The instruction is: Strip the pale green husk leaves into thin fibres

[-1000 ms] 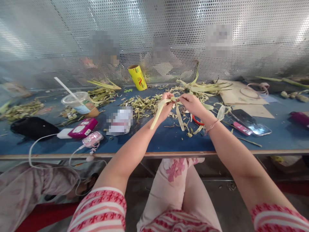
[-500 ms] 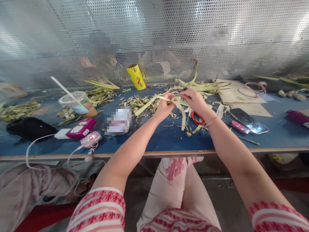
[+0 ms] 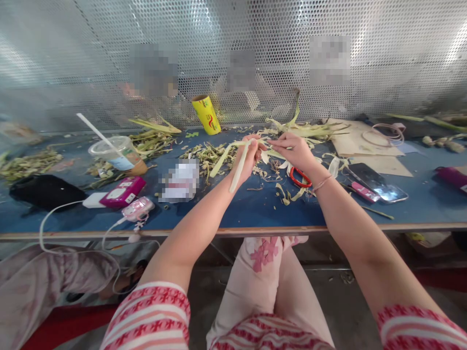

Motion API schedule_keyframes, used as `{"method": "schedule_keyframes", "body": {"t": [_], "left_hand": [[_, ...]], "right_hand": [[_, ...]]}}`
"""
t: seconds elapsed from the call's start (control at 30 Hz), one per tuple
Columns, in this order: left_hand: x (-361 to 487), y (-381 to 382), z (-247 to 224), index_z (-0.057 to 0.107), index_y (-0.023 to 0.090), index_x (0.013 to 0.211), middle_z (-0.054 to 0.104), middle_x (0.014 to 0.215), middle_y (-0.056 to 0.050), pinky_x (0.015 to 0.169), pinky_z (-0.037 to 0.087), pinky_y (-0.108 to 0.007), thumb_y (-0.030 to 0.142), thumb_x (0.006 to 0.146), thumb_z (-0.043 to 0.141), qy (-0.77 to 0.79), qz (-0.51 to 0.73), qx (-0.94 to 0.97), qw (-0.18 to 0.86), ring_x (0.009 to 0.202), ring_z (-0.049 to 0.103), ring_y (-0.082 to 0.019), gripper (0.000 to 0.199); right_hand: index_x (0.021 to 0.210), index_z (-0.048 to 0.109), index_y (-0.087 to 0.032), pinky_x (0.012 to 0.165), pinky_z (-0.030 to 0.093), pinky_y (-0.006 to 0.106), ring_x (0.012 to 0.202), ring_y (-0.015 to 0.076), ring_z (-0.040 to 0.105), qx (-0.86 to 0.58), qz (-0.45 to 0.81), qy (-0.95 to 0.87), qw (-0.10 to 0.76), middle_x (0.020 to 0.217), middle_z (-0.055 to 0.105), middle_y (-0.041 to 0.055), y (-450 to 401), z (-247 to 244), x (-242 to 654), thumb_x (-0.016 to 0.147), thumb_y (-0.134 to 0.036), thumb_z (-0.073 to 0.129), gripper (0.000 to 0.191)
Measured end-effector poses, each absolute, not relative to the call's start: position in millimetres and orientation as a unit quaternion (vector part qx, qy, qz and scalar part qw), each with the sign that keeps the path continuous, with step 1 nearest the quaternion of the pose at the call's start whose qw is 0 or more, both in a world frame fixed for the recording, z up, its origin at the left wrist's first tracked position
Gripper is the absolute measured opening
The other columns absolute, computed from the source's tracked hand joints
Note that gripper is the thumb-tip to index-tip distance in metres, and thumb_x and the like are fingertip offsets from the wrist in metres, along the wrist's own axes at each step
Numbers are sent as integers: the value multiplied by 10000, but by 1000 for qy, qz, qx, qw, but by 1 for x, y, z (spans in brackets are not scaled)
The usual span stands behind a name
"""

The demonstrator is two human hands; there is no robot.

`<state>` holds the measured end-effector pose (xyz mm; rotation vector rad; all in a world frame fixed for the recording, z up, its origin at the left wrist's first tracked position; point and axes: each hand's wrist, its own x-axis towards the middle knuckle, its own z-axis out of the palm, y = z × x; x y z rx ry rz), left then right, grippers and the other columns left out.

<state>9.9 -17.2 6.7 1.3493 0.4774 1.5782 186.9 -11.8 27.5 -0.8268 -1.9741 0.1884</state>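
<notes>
My left hand (image 3: 251, 154) is closed on pale green leaf strips (image 3: 239, 170); two long ends hang down, one to its left and one over the wrist. Just to the right, my right hand (image 3: 292, 148) pinches with thumb and fingers beside the strips' right end; what lies between its fingertips is too small to make out. Beneath and around both hands are shredded plant scraps (image 3: 209, 156) on the blue table (image 3: 255, 209). Red-handled scissors (image 3: 299, 178) lie under my right wrist, their blades hidden among scraps.
A yellow tube (image 3: 206, 114) stands tilted near the perforated metal screen (image 3: 277, 53). Left are a plastic cup with straw (image 3: 116, 151), a magenta device (image 3: 122, 191) and a black pouch (image 3: 47, 191). Phones (image 3: 394, 193) and cardboard (image 3: 357, 141) lie right. A person's leg (image 3: 83, 272) shows lower left.
The strip that hung between my hands now lies over my left hand and wrist. My right hand has shifted slightly, and a small gap now shows between the hands.
</notes>
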Motion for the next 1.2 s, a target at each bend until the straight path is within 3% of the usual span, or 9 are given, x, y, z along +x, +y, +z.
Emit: {"method": "schedule_keyframes", "body": {"t": [0.23,0.37,0.57,0.7,0.83,0.9,1.03,1.1,1.2], "left_hand": [[8,-17,7,525,237,989,638,742,25,484,295,-243,565,883,615,213,637,566,478,480,360,-62,357],[5,-15,5,510,235,1022,627,774,40,519,357,-229,424,777,774,243,620,585,463,531,446,-57,407],[9,-21,9,498,221,1021,579,715,72,636,433,-211,187,781,723,325,589,596,439,642,550,-76,331],[13,-22,8,496,212,1090,635,768,34,680,438,-232,166,854,613,330,569,604,449,659,555,-94,267],[13,-20,5,473,212,1171,641,764,24,598,375,-246,169,889,521,317,573,602,457,547,437,-96,289],[11,-20,5,483,210,1187,605,747,30,602,378,-249,125,862,508,327,572,605,447,557,442,-102,338],[10,-24,6,515,213,1193,643,914,-12,779,471,-284,77,821,520,335,568,643,390,784,590,-135,396],[12,-23,5,524,212,1179,655,994,-32,841,483,-302,81,832,524,328,577,653,365,848,608,-140,371],[14,-17,-1,523,219,1161,646,939,-25,786,498,-307,161,882,549,312,595,641,371,757,594,-128,286]], "right_hand": [[1004,821,-233,789,516,339,805,170,635,-395,85,-820,407,901,690,61,3,20,194,865,-338,679,225],[1037,813,-226,814,507,355,813,181,606,-401,38,-839,367,843,653,62,14,15,200,873,-252,651,232],[1093,789,-194,968,475,496,1009,284,594,-456,-27,-835,306,1005,651,127,16,7,199,830,-138,603,327],[1221,676,-147,1007,477,479,1112,292,575,-435,-24,-815,381,1167,616,159,-1,15,190,737,-61,578,501],[1030,646,-166,855,531,389,919,216,608,-393,23,-779,488,1023,642,122,-19,26,175,845,-157,514,227],[903,623,-175,797,530,365,821,198,601,-378,36,-787,487,898,637,94,-26,28,168,873,-252,552,109],[863,592,-191,733,525,338,747,181,589,-380,44,-793,474,870,648,76,-31,25,158,845,-402,651,219],[897,602,-189,723,522,329,739,180,597,-386,46,-789,476,878,664,78,-30,23,157,846,-381,653,205],[911,627,-192,767,518,331,787,193,625,-393,26,-785,478,895,691,86,-29,22,158,890,-282,574,106]]}}
